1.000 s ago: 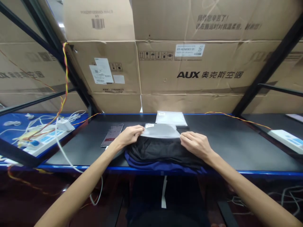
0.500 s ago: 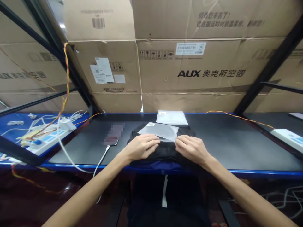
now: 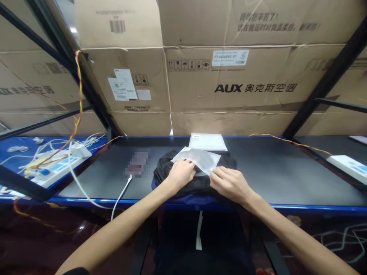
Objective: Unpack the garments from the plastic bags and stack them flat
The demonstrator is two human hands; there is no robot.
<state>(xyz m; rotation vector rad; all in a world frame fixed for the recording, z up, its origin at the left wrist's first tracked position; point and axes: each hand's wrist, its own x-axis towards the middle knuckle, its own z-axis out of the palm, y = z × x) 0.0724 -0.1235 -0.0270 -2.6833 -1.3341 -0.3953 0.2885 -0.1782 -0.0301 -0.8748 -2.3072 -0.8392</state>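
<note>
A frosted translucent plastic bag (image 3: pixel 200 157) with a small white label lies over a bunched dark garment (image 3: pixel 164 166) at the table's front edge. My right hand (image 3: pixel 228 183) is closed, pinching the bag's near right corner. At its near left edge, my left hand (image 3: pixel 181 175) has curled fingers gripping the film, with the fingertips partly hidden by it. The bag's near edge is lifted and bent between my hands. Just behind lies a stack of similar flat bags (image 3: pixel 208 142), also labelled.
A phone (image 3: pixel 137 162) on a white charging cable (image 3: pixel 122 196) lies left on the black mat (image 3: pixel 275 172). Power strips (image 3: pixel 61 168) and tangled wires sit at far left, another strip (image 3: pixel 349 168) at right. Large cartons (image 3: pixel 252 99) and black frame bars (image 3: pixel 323 76) stand behind.
My left hand has moved right and its fingers have gone under the bag's near edge. The bag has shifted slightly right and its right part is bent more. My right hand has dipped slightly.
</note>
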